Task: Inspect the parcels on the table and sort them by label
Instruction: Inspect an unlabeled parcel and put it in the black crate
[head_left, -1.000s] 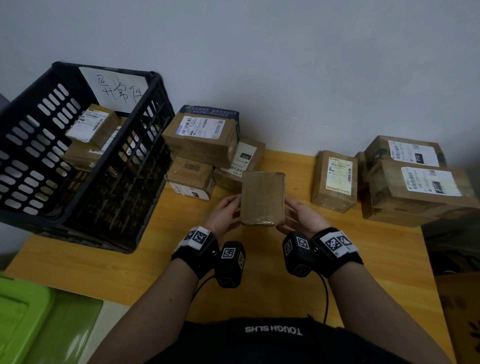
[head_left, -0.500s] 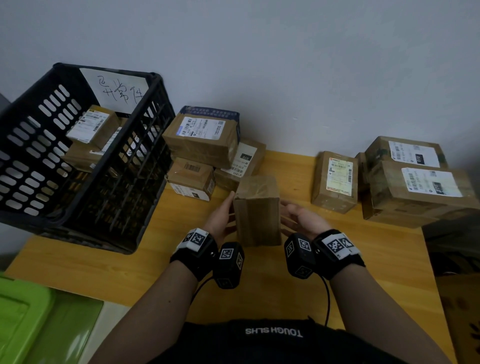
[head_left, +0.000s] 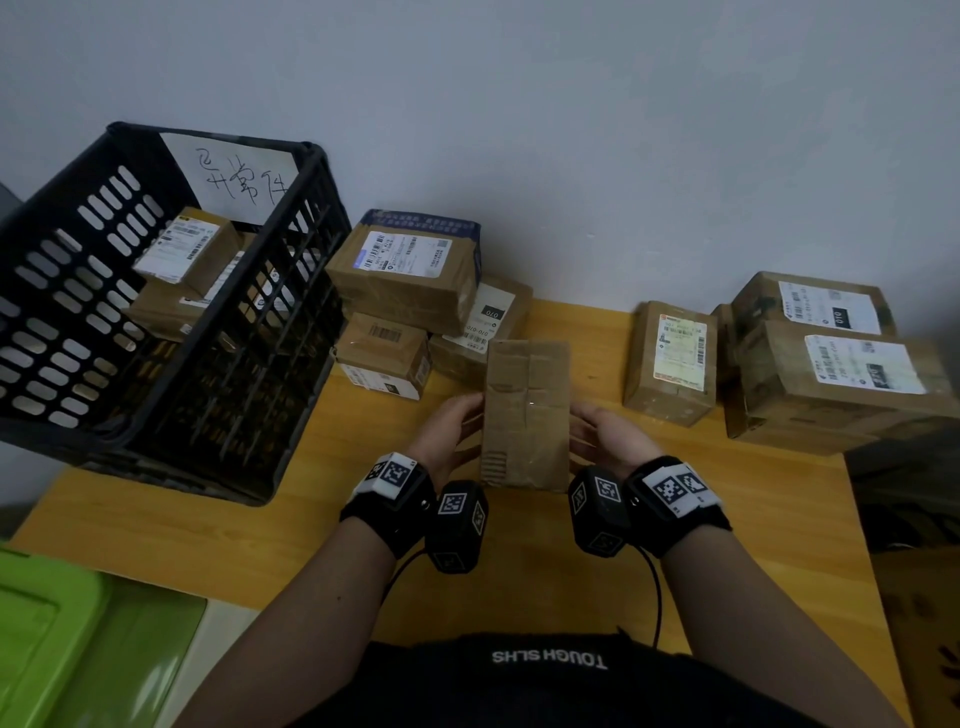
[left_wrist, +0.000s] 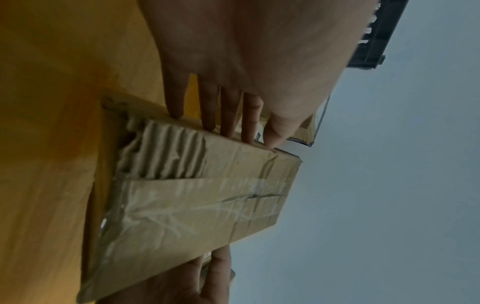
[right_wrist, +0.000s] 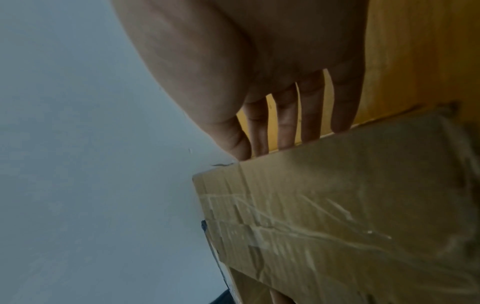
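Observation:
I hold a brown taped parcel (head_left: 524, 415) above the wooden table (head_left: 753, 519), tilted up toward me. The face I see has a torn patch at its lower left and no label. My left hand (head_left: 452, 428) grips its left side and my right hand (head_left: 605, 439) its right side. In the left wrist view the fingers (left_wrist: 228, 111) run straight to the parcel (left_wrist: 202, 197) edge and the thumb rests on its corner. In the right wrist view the fingers (right_wrist: 285, 121) pass behind the parcel (right_wrist: 337, 205). Its other faces are hidden.
A black slotted crate (head_left: 57, 176) with a handwritten sign holds labelled parcels (head_left: 182, 249) at the left. A stack of labelled parcels (head_left: 410, 270) stands behind my hands, a single one (head_left: 675, 358) to the right, and a larger pile (head_left: 841, 374) at the far right. A green bin (head_left: 52, 639) sits low left.
The parcel has been turned over between my hands: first a plain broad face, then edge-on, now a taped face with a torn patch. My hands stayed at its sides.

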